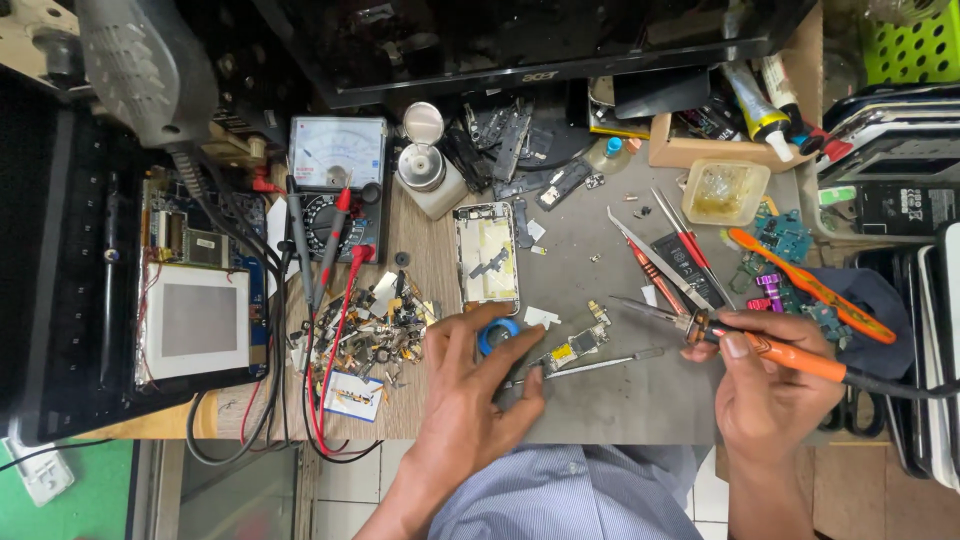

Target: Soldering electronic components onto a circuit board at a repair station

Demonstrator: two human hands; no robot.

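Left hand (470,385) clamps tweezers (590,366) beside the circuit board (578,342); right hand (770,385) grips soldering iron (770,347).

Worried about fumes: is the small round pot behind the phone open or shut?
Open: the pot has its round lid tipped up behind it.

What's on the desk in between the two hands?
In the head view, a small circuit board lies between the left hand and the right hand, with the tweezers held by the left hand beside it, on the grey mat.
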